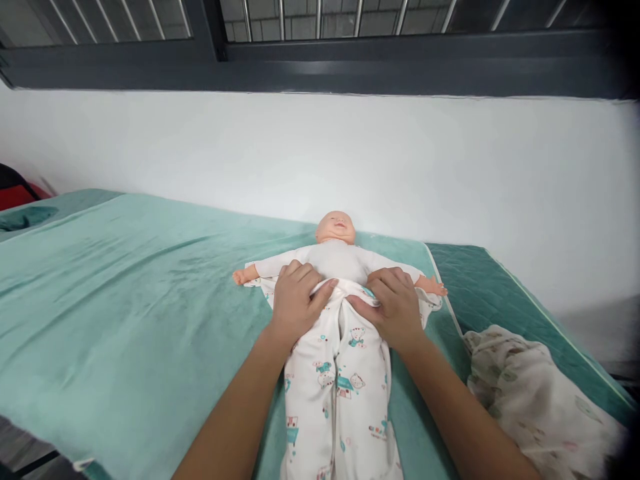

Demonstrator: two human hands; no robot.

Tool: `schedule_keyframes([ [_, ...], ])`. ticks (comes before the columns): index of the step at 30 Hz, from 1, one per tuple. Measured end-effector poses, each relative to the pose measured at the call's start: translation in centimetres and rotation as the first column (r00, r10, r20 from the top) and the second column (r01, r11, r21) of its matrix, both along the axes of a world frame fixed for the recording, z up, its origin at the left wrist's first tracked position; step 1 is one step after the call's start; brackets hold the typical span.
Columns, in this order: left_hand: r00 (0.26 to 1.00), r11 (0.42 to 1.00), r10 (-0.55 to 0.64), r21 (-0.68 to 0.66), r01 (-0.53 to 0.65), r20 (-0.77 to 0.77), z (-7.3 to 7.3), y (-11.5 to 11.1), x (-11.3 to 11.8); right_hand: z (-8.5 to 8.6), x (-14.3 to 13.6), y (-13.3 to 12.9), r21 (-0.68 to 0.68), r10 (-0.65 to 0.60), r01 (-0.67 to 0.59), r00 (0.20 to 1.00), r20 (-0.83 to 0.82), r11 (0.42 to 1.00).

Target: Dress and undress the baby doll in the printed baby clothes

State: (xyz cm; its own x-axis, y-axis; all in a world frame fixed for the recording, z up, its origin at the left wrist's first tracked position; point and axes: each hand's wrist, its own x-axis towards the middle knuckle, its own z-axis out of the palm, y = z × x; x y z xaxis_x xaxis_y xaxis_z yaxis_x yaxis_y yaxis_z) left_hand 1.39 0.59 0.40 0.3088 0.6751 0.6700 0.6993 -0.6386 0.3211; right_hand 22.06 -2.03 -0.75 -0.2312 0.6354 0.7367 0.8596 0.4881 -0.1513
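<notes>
A baby doll lies on its back on a green sheet, its head towards the wall and its arms spread. White printed baby pants cover its legs up to the waist. My left hand grips the waistband on the left side, thumb on top. On the right side my right hand holds the same waistband, its thumb pressed on the cloth. The doll's body is white, and printed cloth spreads out beneath its arms. The lower ends of the pants run out of view.
The green sheet covers the bed. A crumpled white patterned cloth lies at the right on a darker green quilted mat. Behind stands a white wall below a barred window. A red and black item is at the far left.
</notes>
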Motion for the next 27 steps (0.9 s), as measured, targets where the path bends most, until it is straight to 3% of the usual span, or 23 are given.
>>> schedule_keyframes([
  [14,0.997,0.999,-0.033,0.032,0.031,0.07,-0.16,-0.19,-0.17,-0.07,0.18,-0.14,0.04,-0.083,0.083,0.996,0.023,0.996],
  [24,0.993,0.998,-0.023,0.058,0.017,0.116,-0.41,-0.35,-0.29,-0.15,0.41,-0.43,0.053,-0.098,0.097,0.995,0.022,0.994],
  [27,0.99,0.998,-0.03,0.066,0.021,0.137,-0.51,-0.27,-0.37,-0.2,0.41,-0.48,0.036,-0.043,0.044,0.999,-0.022,0.998],
])
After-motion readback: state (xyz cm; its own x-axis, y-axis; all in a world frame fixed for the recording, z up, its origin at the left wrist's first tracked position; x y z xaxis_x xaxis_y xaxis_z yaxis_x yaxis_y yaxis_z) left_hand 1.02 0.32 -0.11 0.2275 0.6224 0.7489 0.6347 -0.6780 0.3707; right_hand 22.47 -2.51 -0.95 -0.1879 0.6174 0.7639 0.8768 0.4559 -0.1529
